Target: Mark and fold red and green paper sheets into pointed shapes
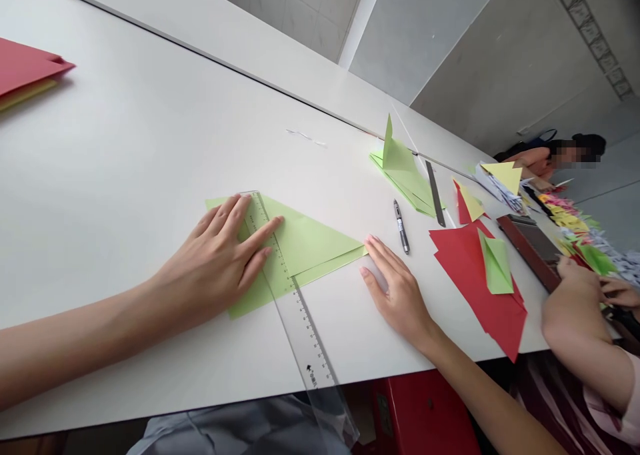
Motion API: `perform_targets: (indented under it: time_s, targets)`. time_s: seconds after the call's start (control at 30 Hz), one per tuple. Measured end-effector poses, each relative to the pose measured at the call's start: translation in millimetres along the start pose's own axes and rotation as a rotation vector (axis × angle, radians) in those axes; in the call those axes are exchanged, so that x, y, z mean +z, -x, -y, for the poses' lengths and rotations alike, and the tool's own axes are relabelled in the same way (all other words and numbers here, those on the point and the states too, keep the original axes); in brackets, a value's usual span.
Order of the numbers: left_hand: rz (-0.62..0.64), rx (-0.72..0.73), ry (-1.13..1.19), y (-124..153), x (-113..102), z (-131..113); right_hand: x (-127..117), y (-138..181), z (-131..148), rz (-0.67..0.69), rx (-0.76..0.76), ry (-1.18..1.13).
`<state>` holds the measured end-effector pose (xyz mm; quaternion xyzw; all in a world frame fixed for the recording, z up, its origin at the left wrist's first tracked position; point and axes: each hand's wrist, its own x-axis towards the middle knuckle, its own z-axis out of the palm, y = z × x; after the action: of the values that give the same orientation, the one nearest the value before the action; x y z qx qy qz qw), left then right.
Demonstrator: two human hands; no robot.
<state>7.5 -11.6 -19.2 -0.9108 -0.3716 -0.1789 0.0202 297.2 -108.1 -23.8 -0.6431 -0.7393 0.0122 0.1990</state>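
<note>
A light-green folded paper sheet (323,238) is laid flat on the white bench (150,108), near its front edge, with its narrow point directed to the right. A transparent plastic straight ruler (299,321) is placed across the sheet, and its lower end is extended past the bench edge. The left hand (225,258) is laid over the ruler and the sheet; its fingers are spread and unclenched. The sheet's pointed tip is touched by the fingertips of the right hand (397,291), whose thumb is held apart, so the fingers are unclosed. A black-and-silver pen (401,227) is positioned beyond the right hand, near a stack of light-green folded sheets (407,175) and a dark flat straightedge (435,193). Farther right, a small green folded paper piece (497,265) is rested on red paper sheets (465,271).
</note>
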Motion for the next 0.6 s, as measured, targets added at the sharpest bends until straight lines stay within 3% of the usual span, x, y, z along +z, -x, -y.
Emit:
perform_targets:
  time_s: [0.33, 0.5, 0.6]
  targets:
    - [0.03, -0.038, 0.023, 3.0, 4.0, -2.4, -6.6, -7.6, 10.9, -0.005, -0.067, 0.177]
    - [0.035, -0.044, 0.02, 3.4, 2.6, -3.4, -3.9, -34.2, 37.8, 0.184, -0.373, 0.115]
    - [0.033, -0.057, 0.004, 4.4, 2.1, -4.4, 4.5, -45.1, 48.9, 0.272, -0.47, 0.075]
